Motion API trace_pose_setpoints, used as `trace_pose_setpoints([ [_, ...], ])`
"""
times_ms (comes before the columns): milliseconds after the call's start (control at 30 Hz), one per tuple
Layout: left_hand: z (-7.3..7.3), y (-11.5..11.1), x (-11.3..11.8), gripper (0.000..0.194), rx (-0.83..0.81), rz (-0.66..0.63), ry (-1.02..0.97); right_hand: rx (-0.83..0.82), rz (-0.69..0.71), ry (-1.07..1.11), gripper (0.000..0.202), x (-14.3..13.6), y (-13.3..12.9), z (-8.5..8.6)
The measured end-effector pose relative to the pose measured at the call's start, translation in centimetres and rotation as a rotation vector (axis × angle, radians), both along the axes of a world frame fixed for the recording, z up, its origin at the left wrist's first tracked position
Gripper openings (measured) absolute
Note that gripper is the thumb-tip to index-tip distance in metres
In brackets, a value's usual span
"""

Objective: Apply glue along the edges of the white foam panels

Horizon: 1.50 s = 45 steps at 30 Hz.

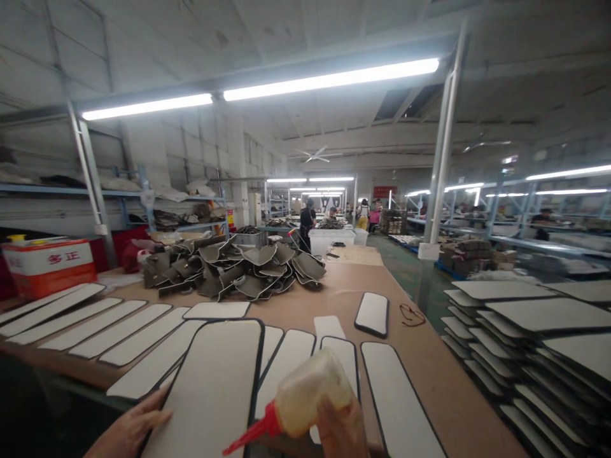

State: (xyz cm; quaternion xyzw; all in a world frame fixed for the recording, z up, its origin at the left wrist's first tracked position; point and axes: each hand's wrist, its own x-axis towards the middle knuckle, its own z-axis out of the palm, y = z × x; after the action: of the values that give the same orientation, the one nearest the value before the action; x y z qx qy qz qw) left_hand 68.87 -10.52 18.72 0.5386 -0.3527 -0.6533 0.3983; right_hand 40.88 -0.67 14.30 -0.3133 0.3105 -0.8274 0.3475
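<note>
My left hand (138, 423) grips the left edge of a pale rounded panel (210, 381) with a dark border, its thumb on the face and the fingers partly behind. The panel is tilted up toward me above the table. In my right hand (341, 423) is a translucent squeeze bottle (310, 388) holding yellowish liquid. Its red nozzle (252, 432) points down and left, near the panel's lower right edge; whether it touches cannot be made out. Similar pale panels (136, 331) lie in a row to the left, and another long panel (398, 394) rests at the right.
Behind the panels is a heap of dark curved pieces (258, 264) on the brown table (344, 280). A red and white container (50, 264) stands at the left. Eyeglasses (411, 315) lie near the right edge. Stacked panels (506, 343) rise at the right. Several people are far back.
</note>
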Motion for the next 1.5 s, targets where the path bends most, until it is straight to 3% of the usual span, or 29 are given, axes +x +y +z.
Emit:
trace_pose_setpoints([
  [200, 0.6, 1.9, 2.0, 0.088, 0.018, 0.077, -0.017, -0.063, 0.244, -0.134, 0.049, 2.1, -0.5, 2.8],
  [400, 0.4, 2.4, 3.5, 0.077, 0.002, 0.104, -0.040, -0.076, 0.276, -0.184, 0.049, 2.8, -1.9, 4.7],
  [500, 1.6, 3.7, 2.7, 0.076, -0.066, 0.142, -0.052, -0.061, 0.260, -0.157, 0.050, 2.5, -2.4, 5.1],
  [633, 3.4, 5.5, 0.7, 0.074, -0.198, 0.003, 0.031, -0.031, 0.202, -0.130, 0.048, 1.6, -3.3, 5.4],
  [833, 3.5, 7.0, 0.1, 0.072, -0.233, 0.062, 0.087, -0.066, 0.224, -0.109, 0.043, 1.0, -4.8, 5.7],
  [1133, 4.3, 9.2, -1.3, 0.067, -0.272, 0.093, 0.135, -0.098, 0.212, -0.052, 0.041, 1.5, -7.0, 5.9],
  [1267, 4.3, 9.2, -1.1, 0.059, -0.279, 0.177, 0.140, -0.039, 0.337, -0.007, 0.042, 1.8, -4.6, 3.8],
  [1400, 4.1, 9.4, -0.6, 0.057, -0.286, 0.247, 0.126, 0.046, 0.605, 0.074, 0.054, 1.9, -1.4, 1.3],
  [1500, 4.2, 10.1, -1.0, 0.056, -0.291, 0.286, 0.106, 0.020, 0.564, 0.060, 0.053, 2.1, -2.0, 2.4],
])
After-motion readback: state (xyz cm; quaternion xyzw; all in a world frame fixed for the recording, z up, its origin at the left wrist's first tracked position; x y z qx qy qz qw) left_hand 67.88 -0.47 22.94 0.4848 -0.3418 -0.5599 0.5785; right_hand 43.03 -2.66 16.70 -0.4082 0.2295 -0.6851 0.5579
